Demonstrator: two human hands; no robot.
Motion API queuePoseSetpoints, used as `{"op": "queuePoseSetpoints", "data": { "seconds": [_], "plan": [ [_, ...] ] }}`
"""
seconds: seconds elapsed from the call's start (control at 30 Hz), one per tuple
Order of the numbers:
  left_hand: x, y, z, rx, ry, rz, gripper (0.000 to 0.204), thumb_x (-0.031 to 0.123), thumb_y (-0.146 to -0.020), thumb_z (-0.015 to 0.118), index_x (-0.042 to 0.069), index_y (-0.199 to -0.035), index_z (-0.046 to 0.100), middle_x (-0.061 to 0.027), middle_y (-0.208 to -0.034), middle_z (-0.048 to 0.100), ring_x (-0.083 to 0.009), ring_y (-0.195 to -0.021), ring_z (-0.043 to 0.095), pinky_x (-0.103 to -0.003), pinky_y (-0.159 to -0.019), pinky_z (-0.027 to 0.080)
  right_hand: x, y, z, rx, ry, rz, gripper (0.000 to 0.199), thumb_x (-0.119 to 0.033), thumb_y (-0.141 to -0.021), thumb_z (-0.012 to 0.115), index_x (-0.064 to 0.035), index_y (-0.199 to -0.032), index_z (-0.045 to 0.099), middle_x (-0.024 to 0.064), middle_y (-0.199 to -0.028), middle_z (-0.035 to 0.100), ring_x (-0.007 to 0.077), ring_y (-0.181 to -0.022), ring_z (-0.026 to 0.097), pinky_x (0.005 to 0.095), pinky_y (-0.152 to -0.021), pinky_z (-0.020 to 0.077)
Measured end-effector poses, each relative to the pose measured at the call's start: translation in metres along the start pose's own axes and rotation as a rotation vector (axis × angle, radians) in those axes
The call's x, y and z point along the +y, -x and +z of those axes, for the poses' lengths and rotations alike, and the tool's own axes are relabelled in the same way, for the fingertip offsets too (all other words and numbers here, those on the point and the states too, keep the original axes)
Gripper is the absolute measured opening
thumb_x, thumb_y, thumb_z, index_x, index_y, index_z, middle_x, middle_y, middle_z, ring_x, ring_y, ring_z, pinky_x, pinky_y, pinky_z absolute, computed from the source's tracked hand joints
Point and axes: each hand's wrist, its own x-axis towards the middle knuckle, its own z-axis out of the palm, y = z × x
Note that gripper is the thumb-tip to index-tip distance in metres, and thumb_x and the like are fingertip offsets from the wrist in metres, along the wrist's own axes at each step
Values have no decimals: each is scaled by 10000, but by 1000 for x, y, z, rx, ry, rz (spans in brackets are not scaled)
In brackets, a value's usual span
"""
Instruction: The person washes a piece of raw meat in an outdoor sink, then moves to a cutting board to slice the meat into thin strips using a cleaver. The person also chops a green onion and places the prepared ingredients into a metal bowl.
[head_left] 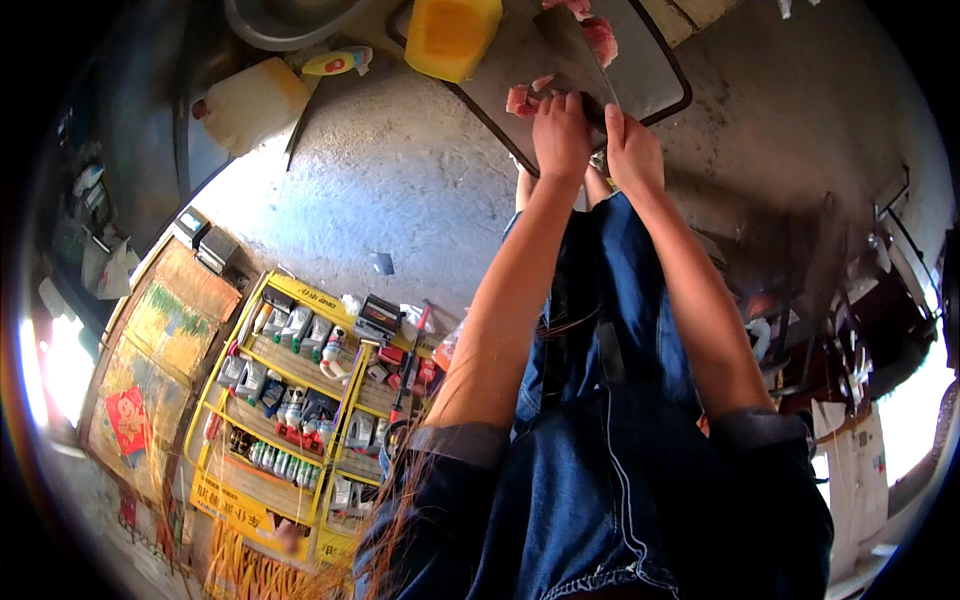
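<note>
Clothing: dark blue denim garment [600, 470] fills the lower middle of the view, with both bare forearms reaching away from it toward the top.
Display rack: to the person's left, low on the concrete floor [400, 180], lies a yellow wire rack of small bottles and packets [300, 390], beside flattened brown cardboard [160, 350].
Left hand: the left hand [562, 135] rests fingers-down on a pale pink piece of raw meat [520, 100], seemingly pinning it so it does not slide.
Right hand: the right hand [632, 150] is closed around the handle of a broad grey cleaver [580, 50], its blade running away from the person just beside the left fingers.
Cutting surface: a dark flat tray-like board with rounded corners [650, 80] lies on the floor under meat and blade, catching the cut pieces [600, 35] at its far side.
Beyond: a yellow plastic block-shaped container [450, 35] overlaps the board's left corner; a grey metal basin [280, 20] and a cream plastic jug with a red cap [250, 105] stand farther left.
</note>
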Motion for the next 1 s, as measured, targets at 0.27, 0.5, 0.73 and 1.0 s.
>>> {"op": "queuePoseSetpoints", "data": {
  "seconds": [0.27, 0.5, 0.73, 1.0],
  "plan": [
    [7, 20, -4, 74, 103, -139, 196, 92, -744, 639, 36, -922, 580, -153, -890, 609, -353, -899, 568, -444, -775, 467, -1, 0, -1, 16, 11, -1, 594, -518, -961, 365, 1, -888, 646, 259, -818, 650, 455, -808, 622, 514, -709, 495],
    [4, 7, -6, 82, 37, -118, 281, 50, -737, 621, 59, -1016, 594, -126, -912, 604, -338, -895, 565, -431, -779, 465, -15, 13, -20, 28, -140, -68, 496, -458, -956, 454, -3, -922, 648, 233, -773, 652, 406, -773, 645, 460, -654, 500],
    [3, 22, -23, 313, 163, -173, 420, 22, -762, 610, 69, -1179, 582, -122, -962, 603, -300, -882, 577, -394, -786, 477, -9, 44, -38, -12, -103, -84, 437, -416, -934, 512, 0, -940, 645, 195, -669, 633, 381, -655, 642, 429, -586, 493],
    [-19, 10, -36, 392, 314, -723, 245, 82, -794, 680, 17, -1006, 574, -123, -971, 585, -242, -793, 590, -360, -734, 481, 16, 65, -27, -145, 16, -121, 352, -334, -937, 538, 6, -913, 626, 233, -701, 614, 412, -697, 622, 449, -572, 470]
  ]
}}
